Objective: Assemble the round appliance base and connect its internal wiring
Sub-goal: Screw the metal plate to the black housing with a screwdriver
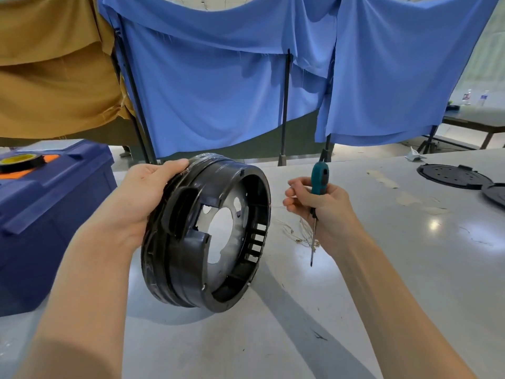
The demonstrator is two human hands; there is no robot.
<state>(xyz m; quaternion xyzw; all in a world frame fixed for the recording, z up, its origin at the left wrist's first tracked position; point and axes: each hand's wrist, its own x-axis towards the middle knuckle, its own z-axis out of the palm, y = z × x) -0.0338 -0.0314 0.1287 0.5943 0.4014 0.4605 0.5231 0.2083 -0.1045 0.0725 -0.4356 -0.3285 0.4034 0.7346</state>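
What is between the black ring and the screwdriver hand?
Between black ring and right hand gripping screwdriver: only thin pale wires over bare table, head view.

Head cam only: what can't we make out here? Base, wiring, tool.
Head view, all of it:
round base: its far face and the fingers of the left hand are hidden behind the base's own wall.
wires on the table: too thin and partly behind the right hand; their ends can't be made out.
screwdriver: tip too small to tell its type.
black disc: cut off by the right edge.
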